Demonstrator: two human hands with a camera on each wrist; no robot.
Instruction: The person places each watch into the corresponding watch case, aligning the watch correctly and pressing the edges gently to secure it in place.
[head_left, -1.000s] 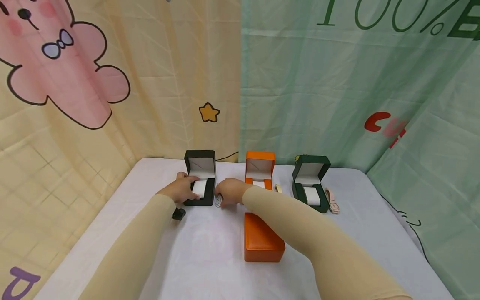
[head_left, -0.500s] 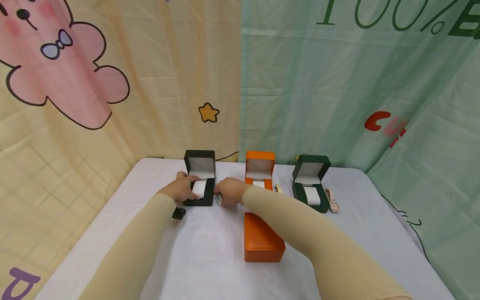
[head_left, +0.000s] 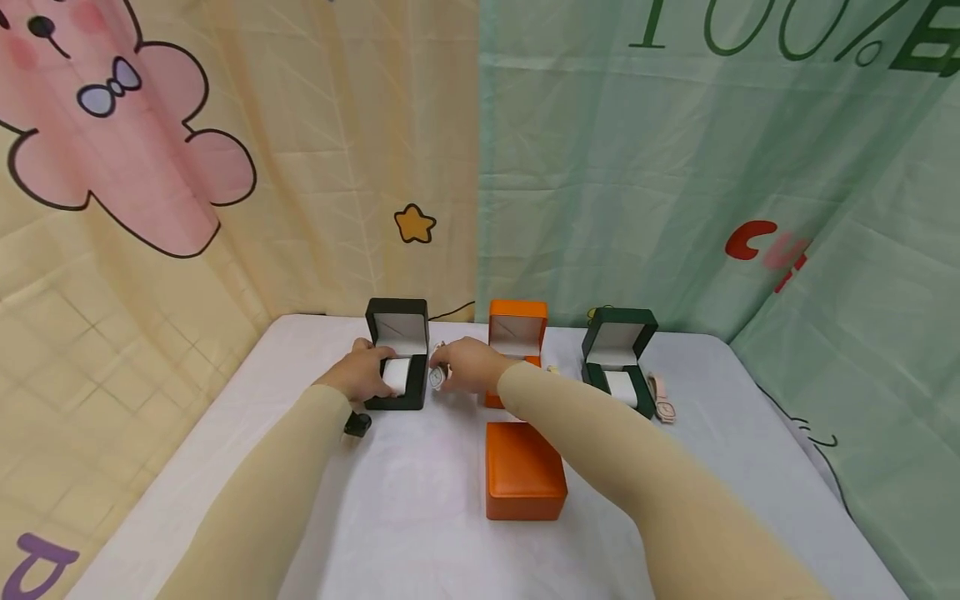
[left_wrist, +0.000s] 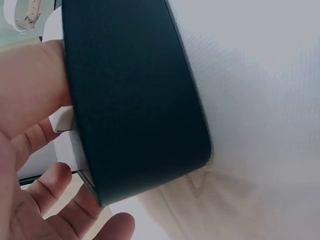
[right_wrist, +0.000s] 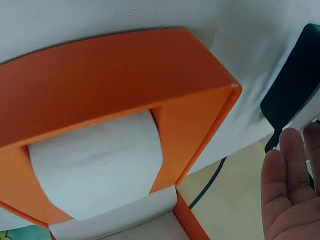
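Note:
In the head view, a black watch box [head_left: 397, 402] stands with its lid up at the left. My left hand [head_left: 363, 372] reaches into it, thumb and fingers around the white cushion [head_left: 397, 375]. The left wrist view has the front wall [left_wrist: 130, 100] of this box close up, with the thumb over its edge. Just right of the box, my right hand [head_left: 468, 364] pinches a wristwatch [head_left: 438, 377] with a pale round face. In the right wrist view, part of the right hand [right_wrist: 295, 185] shows beside the black box, and its grip on the watch is hidden.
An orange box [head_left: 517, 321] with its lid up stands behind the right forearm. Further right are a dark green box [head_left: 619, 329] with its lid up and a pink watch [head_left: 663, 408]. A closed orange box [head_left: 525, 471] sits in front. A small black object [head_left: 357, 424] is by the left wrist.
My right hand has lifted slightly away from the table edge nearest me with the watch, uncovering the watch face more. The left hand stays at the black box.

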